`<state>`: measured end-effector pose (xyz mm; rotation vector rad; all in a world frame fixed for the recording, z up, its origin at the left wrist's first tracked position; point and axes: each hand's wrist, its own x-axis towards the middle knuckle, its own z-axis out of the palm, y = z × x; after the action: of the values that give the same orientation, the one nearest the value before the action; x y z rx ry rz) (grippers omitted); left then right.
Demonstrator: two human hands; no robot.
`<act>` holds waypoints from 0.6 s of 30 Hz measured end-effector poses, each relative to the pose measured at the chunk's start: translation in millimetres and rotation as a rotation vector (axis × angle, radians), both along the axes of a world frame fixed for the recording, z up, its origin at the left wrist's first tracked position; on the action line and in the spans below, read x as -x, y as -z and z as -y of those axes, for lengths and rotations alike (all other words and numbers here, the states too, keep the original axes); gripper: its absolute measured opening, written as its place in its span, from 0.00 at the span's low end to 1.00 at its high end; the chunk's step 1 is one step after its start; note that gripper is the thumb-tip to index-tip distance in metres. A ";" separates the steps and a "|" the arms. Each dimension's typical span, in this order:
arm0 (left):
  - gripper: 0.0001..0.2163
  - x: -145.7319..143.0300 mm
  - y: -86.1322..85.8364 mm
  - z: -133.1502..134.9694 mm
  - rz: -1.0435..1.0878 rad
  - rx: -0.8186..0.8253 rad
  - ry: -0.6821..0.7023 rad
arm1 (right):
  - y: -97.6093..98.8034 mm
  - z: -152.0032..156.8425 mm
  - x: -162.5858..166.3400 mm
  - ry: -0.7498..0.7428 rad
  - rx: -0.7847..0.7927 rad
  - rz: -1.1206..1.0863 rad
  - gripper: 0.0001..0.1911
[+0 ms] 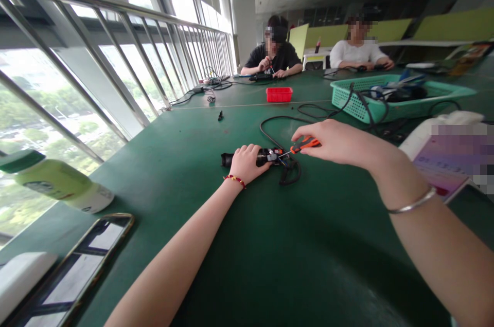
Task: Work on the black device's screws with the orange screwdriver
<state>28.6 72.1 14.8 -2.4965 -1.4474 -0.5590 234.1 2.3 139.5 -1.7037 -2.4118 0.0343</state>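
Observation:
On the green table lies a black cylindrical device [227, 160] with its right end opened up, showing metal parts and thin wires. My left hand [247, 162] is wrapped over its middle and pins it down. In my right hand [328, 142] is an orange and black screwdriver [304, 145], its shaft slanting down to the left. The tip meets the opened end of the device, though the exact contact point is too small to make out. A black cable [295, 175] curls on the table beside that end.
A red bin [279, 94] stands beyond the device. At right are a teal basket [358, 103] of cables and tools and a printed box [443, 147]. A bottle [57, 180] and phone [77, 275] lie at left, beside the railing [116, 11]. Two people sit across.

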 end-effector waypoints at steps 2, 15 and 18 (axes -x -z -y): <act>0.20 0.0 0.0 0.1 0.002 0.000 0.000 | -1.2 2.2 3.7 0.012 0.058 -0.022 0.13; 0.19 0.9 1.6 -1.6 0.005 -0.006 0.008 | -5.0 -1.6 -9.8 -0.124 0.132 -0.057 0.10; 0.19 1.2 2.1 -2.0 0.007 -0.011 0.012 | -8.5 -1.6 -15.3 -0.123 0.139 -0.080 0.10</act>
<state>27.3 74.1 12.7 -2.4991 -1.4283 -0.5776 249.3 3.9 148.0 -1.5723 -2.5037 0.2873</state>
